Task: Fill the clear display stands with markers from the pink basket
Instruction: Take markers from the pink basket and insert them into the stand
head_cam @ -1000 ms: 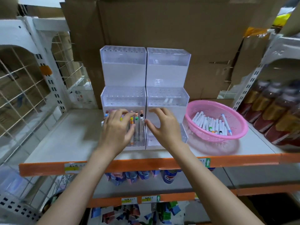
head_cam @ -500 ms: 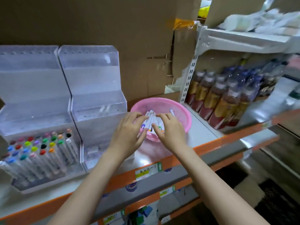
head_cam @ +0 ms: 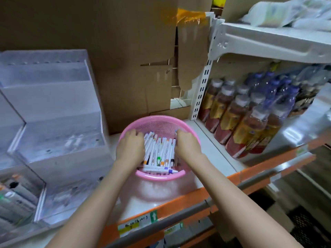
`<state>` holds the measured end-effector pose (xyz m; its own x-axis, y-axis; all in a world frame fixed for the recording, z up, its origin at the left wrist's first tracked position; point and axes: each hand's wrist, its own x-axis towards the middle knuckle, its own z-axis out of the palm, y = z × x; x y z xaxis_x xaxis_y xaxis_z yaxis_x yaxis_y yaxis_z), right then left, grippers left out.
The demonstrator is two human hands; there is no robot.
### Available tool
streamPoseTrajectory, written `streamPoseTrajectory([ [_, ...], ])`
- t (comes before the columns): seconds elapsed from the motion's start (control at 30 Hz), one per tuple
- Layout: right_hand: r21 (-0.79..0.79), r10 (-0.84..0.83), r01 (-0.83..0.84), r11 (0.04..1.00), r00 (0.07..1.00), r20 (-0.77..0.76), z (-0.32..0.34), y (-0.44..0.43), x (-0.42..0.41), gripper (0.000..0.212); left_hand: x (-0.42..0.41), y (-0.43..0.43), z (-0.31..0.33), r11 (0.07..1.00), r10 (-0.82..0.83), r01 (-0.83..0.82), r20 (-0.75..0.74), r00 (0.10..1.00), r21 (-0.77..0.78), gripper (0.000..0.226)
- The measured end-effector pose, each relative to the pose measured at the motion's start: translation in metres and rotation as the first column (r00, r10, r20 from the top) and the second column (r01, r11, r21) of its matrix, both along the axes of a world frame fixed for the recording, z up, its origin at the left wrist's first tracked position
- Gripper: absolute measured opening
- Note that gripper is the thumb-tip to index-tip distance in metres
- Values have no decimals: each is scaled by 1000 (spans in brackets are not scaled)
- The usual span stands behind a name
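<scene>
Leftmost, clear display stands (head_cam: 53,122) sit on the shelf (head_cam: 211,158). Beside them, the pink basket (head_cam: 161,176) holds loose markers (head_cam: 159,151). The left hand (head_cam: 130,147) and right hand (head_cam: 188,145) curl around the pile; whether they grip it cannot be told. These light, stiff, smooth barrels probably slip, so a bunch is best squeezed mid-length. Bottles (head_cam: 238,122) stand at right.

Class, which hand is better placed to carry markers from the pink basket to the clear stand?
Probably left: the left hand lies in the pink basket on the side nearest the clear stand; the right hand is farther.
</scene>
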<state>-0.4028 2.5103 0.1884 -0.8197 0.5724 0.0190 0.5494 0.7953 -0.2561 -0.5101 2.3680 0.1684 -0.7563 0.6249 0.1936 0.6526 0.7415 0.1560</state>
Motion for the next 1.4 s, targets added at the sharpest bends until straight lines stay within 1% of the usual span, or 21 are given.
streamPoseTrajectory([
  [0.07, 24, 8, -9, 1000, 1000, 29, -1, 5, -6, 19, -1, 6, 1, 996, 20, -21, -12, 1000, -89, 25],
  [0.17, 31, 20, -21, 999, 999, 27, -5, 9, -13, 18, 2, 12, 2, 966, 4, -15, -43, 999, -260, 20],
  [0.23, 17, 43, -43, 999, 999, 10, -9, 11, -16, 17, 0, 16, 3, 963, 13, -15, -10, 1000, -269, 18],
  [0.3, -47, 58, -60, 997, 997, -47, -13, 13, -18, 19, -2, 17, 3, 980, 25, -13, 56, 998, -198, 13],
  [0.37, -154, 67, -82, 985, 993, -102, -13, 12, -19, 25, -7, 16, 1, 995, 30, -16, 139, 990, -99, 11],
  [0.43, -253, 85, -116, 961, 988, -130, -10, 11, -19, 20, -10, 14, -2, 1000, 27, -29, 211, 977, 8, 12],
  [0.53, -311, 108, -144, 939, 986, -129, -6, 12, -19, 12, -9, 13, 1, 995, 20, -43, 243, 970, 93, 7],
  [0.57, -324, 116, -149, 934, 986, -120, -5, 13, -18, 15, -7, 13, 3, 992, 15, -45, 254, 967, 114, 10],
  [0.63, -358, 135, -158, 920, 987, -88, -3, 14, -16, 26, -5, 11, 6, 986, 11, -58, 283, 959, 157, 29],
  [0.67, -377, 141, -163, 912, 986, -84, -3, 14, -15, 31, -5, 11, 7, 983, 8, -60, 290, 957, 174, 34],
  [0.7, -402, 137, -163, 901, 986, -94, -2, 14, -14, 37, -5, 11, 9, 979, -8, -52, 294, 956, 196, 30],
  [0.77, -455, 106, -163, 876, 983, -148, 0, 14, -12, 50, -6, 9, 12, 966, -20, -61, 306, 952, 251, 6],
  [0.8, -466, 97, -173, 868, 978, -183, 0, 13, -11, 59, -6, 9, 12, 956, -20, -73, 310, 950, 285, 23],
  [0.83, -469, 98, -192, 862, 971, -218, 0, 11, -10, 67, -4, 8, 14, 947, -39, -62, 305, 952, 315, 39],
  [0.87, -465, 106, -216, 858, 962, -250, -1, 9, -9, 73, -3, 7, 14, 937, -62, -48, 299, 952, 347, 51],
  [0.9, -454, 117, -238, 858, 953, -278, -1, 7, -8, 79, -2, 6, 15, 923, -94, -24, 287, 953, 384, 59],
  [0.97, -431, 128, -262, 864, 941, -315, -1, 4, -6, 84, 2, 3, 17, 906, -135, 8, 272, 953, 422, 67],
  [1.07, -393, 123, -275, 877, 921, -370, 1, -1, -2, 77, 9, -1, 20, 887, -182, 54, 240, 954, 459, 67],
  [1.17, -360, 137, -338, 869, 865, -482, 5, -9, 3, 70, 18, -6, 27, 852, -219, 91, 194, 956, 516, 59],
  [1.27, -347, 123, -378, 858, 809, -575, 13, -18, 6, 71, 28, -11, 38, 783, -258, 108, 162, 952, 612, 52],
  [1.4, -276, 157, -431, 859, 736, -658, 29, -36, 11, 74, 41, -25, 51, 687, -313, 213, 19, 950, 695, 55],
])
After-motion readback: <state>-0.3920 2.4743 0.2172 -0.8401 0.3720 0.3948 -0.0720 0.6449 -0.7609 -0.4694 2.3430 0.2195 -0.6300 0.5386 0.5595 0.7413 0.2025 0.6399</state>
